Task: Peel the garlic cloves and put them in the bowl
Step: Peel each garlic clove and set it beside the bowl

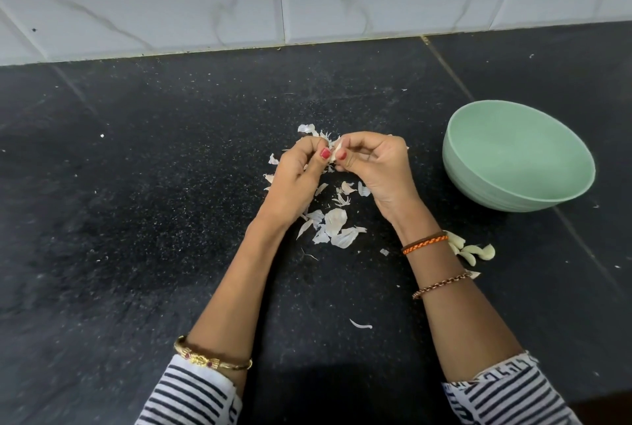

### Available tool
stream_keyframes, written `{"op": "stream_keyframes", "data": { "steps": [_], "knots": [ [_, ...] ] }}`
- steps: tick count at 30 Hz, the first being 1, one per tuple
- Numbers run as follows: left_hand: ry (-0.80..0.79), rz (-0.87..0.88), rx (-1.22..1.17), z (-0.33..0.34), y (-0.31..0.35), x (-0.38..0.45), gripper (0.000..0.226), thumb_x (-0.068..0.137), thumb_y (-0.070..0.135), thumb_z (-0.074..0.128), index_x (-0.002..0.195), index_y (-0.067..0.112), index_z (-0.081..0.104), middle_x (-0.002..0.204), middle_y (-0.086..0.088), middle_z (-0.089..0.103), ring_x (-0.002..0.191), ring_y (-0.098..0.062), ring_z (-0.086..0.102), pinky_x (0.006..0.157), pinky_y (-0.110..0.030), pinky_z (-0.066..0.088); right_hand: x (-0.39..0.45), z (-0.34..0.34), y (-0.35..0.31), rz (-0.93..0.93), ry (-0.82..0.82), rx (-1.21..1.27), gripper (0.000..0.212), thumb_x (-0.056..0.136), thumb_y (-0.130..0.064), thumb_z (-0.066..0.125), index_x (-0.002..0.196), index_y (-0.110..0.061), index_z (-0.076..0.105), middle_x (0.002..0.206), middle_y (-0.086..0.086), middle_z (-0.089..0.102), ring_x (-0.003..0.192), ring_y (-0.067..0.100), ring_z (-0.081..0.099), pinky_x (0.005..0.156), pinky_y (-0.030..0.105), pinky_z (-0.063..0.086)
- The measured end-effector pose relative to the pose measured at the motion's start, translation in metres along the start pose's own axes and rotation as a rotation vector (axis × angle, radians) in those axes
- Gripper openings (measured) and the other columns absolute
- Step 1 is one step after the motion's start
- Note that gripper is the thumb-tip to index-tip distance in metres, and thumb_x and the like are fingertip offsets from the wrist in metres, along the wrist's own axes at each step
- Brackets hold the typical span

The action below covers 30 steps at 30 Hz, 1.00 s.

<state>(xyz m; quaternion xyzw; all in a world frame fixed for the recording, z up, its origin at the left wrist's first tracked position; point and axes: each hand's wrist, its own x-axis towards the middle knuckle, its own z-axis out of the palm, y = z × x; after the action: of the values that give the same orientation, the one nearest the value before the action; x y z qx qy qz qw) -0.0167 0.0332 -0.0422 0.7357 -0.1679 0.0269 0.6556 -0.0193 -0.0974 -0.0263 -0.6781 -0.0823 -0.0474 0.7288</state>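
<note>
Two hands (pixel 337 165) pinch clove (pixel 335 151) beside bowl (pixel 485 192)

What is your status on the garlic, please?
Left hand and right hand pinching one garlic clove, mid-peel. Bowl looks empty; peeled cloves beside right wrist. Nothing blocking.

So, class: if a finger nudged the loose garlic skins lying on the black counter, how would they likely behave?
The garlic skins look paper-thin and curled, so they would probably skid or flutter off, not resist. Probably floppy and easily torn: the pieces are ragged. They seem very light, since small scraps lie scattered across the counter.
</note>
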Motion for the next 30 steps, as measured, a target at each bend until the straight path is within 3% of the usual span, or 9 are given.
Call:
{"op": "stream_keyframes", "data": {
  "steps": [6, 10, 14, 18, 21, 23, 26, 28, 30],
  "knots": [
    [-0.036, -0.009, -0.018, 0.000, 0.002, -0.001, 0.019, 0.092, 0.023, 0.037, 0.081, 0.021, 0.053, 0.075, 0.009, 0.053, 0.064, 0.006, 0.049, 0.063, -0.011, 0.038, -0.001, 0.000, -0.004, -0.043, -0.012, -0.028, 0.023, 0.076, 0.012, 0.065, 0.075, -0.012, 0.066, 0.063, -0.009, 0.067, 0.062, 0.002, 0.062, 0.060, 0.014, 0.049],
    [-0.007, -0.014, 0.015, 0.002, 0.002, -0.003, 0.025, 0.100, 0.012, 0.036, 0.081, 0.021, 0.050, 0.076, 0.009, 0.053, 0.065, 0.007, 0.050, 0.063, -0.010, 0.039, -0.002, 0.002, -0.005, -0.087, 0.006, -0.073, 0.024, 0.076, 0.011, 0.066, 0.075, -0.013, 0.067, 0.062, -0.011, 0.067, 0.061, 0.000, 0.063, 0.060, 0.012, 0.048],
    [0.092, 0.051, 0.158, 0.003, -0.003, -0.003, 0.019, 0.094, 0.024, 0.037, 0.079, 0.028, 0.049, 0.074, 0.009, 0.054, 0.067, -0.013, 0.049, 0.067, -0.034, 0.043, -0.001, 0.008, -0.002, -0.051, 0.114, -0.058, 0.017, 0.076, 0.007, 0.068, 0.075, -0.009, 0.067, 0.062, -0.010, 0.065, 0.057, 0.001, 0.060, 0.059, 0.014, 0.049],
    [0.238, 0.163, 0.304, 0.009, -0.001, -0.005, 0.018, 0.094, 0.020, 0.037, 0.079, 0.021, 0.045, 0.070, 0.017, 0.042, 0.067, -0.006, 0.039, 0.064, -0.018, 0.034, -0.001, 0.016, 0.002, -0.005, 0.217, -0.016, 0.013, 0.078, 0.007, 0.067, 0.079, -0.006, 0.066, 0.068, -0.001, 0.065, 0.057, 0.001, 0.061, 0.060, 0.014, 0.049],
    [0.367, 0.244, 0.318, 0.006, 0.000, -0.005, 0.021, 0.095, 0.026, 0.032, 0.083, 0.015, 0.046, 0.072, 0.018, 0.039, 0.066, -0.006, 0.037, 0.062, -0.017, 0.031, 0.000, 0.016, 0.005, 0.019, 0.329, 0.025, 0.011, 0.080, 0.006, 0.065, 0.082, -0.005, 0.065, 0.071, -0.001, 0.065, 0.061, 0.001, 0.061, 0.063, 0.015, 0.050],
    [0.349, 0.214, 0.360, 0.003, 0.000, -0.005, 0.030, 0.092, 0.032, 0.029, 0.075, 0.014, 0.046, 0.067, 0.017, 0.038, 0.065, -0.005, 0.036, 0.061, -0.021, 0.030, 0.001, 0.012, 0.003, 0.011, 0.370, 0.058, 0.014, 0.082, 0.007, 0.062, 0.083, -0.007, 0.065, 0.076, 0.001, 0.065, 0.065, 0.002, 0.062, 0.065, 0.015, 0.051],
    [0.259, 0.121, 0.468, 0.002, -0.001, -0.004, 0.033, 0.084, 0.036, 0.029, 0.054, 0.021, 0.032, 0.051, 0.010, 0.033, 0.055, -0.008, 0.033, 0.056, -0.029, 0.027, 0.001, 0.011, -0.001, 0.005, 0.310, 0.106, 0.021, 0.085, 0.008, 0.058, 0.088, -0.011, 0.064, 0.077, 0.001, 0.064, 0.068, 0.003, 0.062, 0.066, 0.016, 0.051],
    [0.240, 0.112, 0.524, 0.002, -0.004, -0.004, 0.041, 0.082, 0.035, 0.038, 0.049, 0.012, 0.045, 0.047, 0.001, 0.045, 0.052, -0.017, 0.042, 0.057, -0.028, 0.031, 0.001, 0.013, -0.001, 0.001, 0.274, 0.084, 0.023, 0.085, 0.009, 0.057, 0.093, -0.012, 0.064, 0.077, -0.001, 0.064, 0.068, 0.002, 0.062, 0.067, 0.016, 0.051],
    [0.255, 0.088, 0.506, 0.002, -0.007, -0.004, 0.032, 0.083, 0.028, 0.054, 0.061, 0.007, 0.063, 0.058, 0.004, 0.060, 0.058, -0.011, 0.051, 0.062, -0.023, 0.038, 0.001, 0.014, 0.001, -0.017, 0.282, 0.020, 0.020, 0.084, 0.009, 0.058, 0.093, -0.007, 0.065, 0.079, 0.000, 0.064, 0.072, 0.002, 0.062, 0.070, 0.016, 0.051]
  ]
}}
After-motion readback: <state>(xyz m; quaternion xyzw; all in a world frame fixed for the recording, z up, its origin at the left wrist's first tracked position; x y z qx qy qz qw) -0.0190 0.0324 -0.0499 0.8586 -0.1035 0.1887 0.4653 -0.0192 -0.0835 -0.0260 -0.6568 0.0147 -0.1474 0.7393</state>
